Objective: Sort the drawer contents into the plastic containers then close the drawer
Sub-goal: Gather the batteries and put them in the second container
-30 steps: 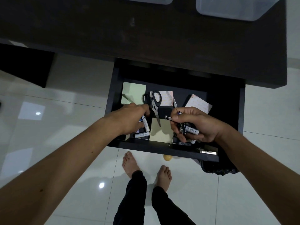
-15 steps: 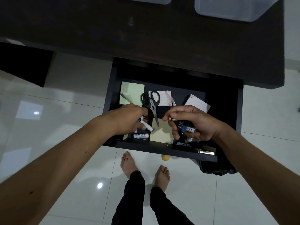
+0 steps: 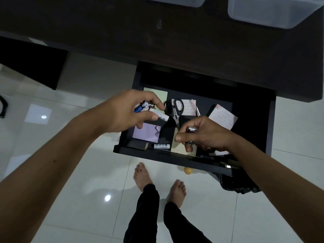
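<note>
We are early on: our left hand (image 3: 122, 113) and right hand (image 3: 206, 135) each grip batteries (image 3: 154, 113), while below our fingers scissors (image 3: 175, 109), notepads (image 3: 147, 133) and one battery (image 3: 161, 146) wait in the open drawer (image 3: 175, 157), containers (image 3: 273, 11) beyond

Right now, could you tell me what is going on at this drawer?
A person is clearing out the open drawer. The left hand holds a few batteries above it, and the right hand grips dark batteries. Scissors, sticky notes and one white battery lie inside. Two plastic containers wait on the desk.
</note>
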A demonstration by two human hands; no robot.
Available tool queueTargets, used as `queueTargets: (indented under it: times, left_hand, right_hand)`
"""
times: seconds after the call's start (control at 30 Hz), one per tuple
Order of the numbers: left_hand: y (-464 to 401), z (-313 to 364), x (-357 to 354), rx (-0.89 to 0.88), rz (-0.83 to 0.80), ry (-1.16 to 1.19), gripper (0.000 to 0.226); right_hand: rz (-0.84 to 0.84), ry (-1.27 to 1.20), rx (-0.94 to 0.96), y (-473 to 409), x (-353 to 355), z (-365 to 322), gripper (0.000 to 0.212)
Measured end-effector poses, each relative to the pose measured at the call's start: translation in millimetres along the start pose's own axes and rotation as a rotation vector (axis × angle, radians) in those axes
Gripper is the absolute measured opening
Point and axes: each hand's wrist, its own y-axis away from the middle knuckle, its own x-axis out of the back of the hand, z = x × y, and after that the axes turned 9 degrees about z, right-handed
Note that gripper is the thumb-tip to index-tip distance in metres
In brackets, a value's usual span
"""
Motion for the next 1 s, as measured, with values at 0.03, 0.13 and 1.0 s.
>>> queueTargets:
  times: [0.03, 0.13, 1.0]
  left_hand:
    - [2.2, -2.8, 1.7, 0.003, 0.008, 0.027, 0.021]
    - [8.0, -10.5, 3.8, 0.018, 0.027, 0.138, 0.020]
    - [14.2, -13.2, 2.8, 0.090, 0.068, 0.288, 0.019]
  right_hand:
    - [-0.012, 0.054, 0.023, -2.4, -4.1, -2.0, 0.022]
    - [-0.064, 0.234, 0.059, -11.1, -14.7, 0.2, 0.017]
    - [-0.221, 0.581, 0.063, -18.7, -17.1, -10.9, 0.015]
